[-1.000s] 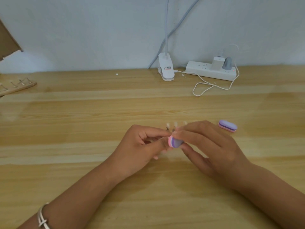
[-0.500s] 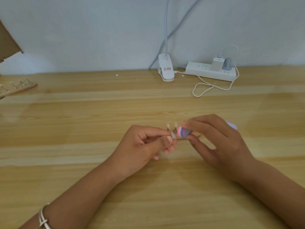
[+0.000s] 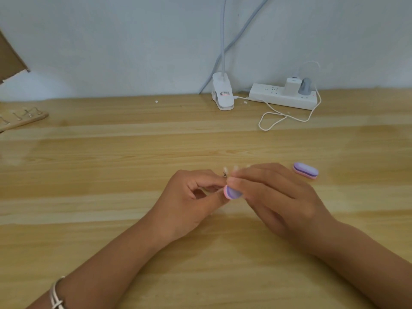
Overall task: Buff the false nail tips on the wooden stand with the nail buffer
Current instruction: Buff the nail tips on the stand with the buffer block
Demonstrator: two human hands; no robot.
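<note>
My right hand [image 3: 274, 195] pinches a small purple and pink nail buffer [image 3: 232, 192] between thumb and fingers at the middle of the table. My left hand [image 3: 191, 197] has its thumb and forefinger curled together right beside the buffer, pinching what looks like a clip or nail tip; both hands hide most of the wooden stand. Pale false nail tips [image 3: 230, 168] and a small metal clip [image 3: 225, 174] stick up just behind the fingers.
A second purple and pink buffer [image 3: 305, 170] lies on the wooden table [image 3: 111, 163] to the right of my hands. At the back are a white clip lamp base [image 3: 223, 93], a power strip [image 3: 283, 95] with a looped cable, and another wooden clip stand [image 3: 22, 118] far left.
My right hand has drawn the buffer back down and left toward my left thumb, after a stroke up and right half a second ago. The second buffer is uncovered again.
</note>
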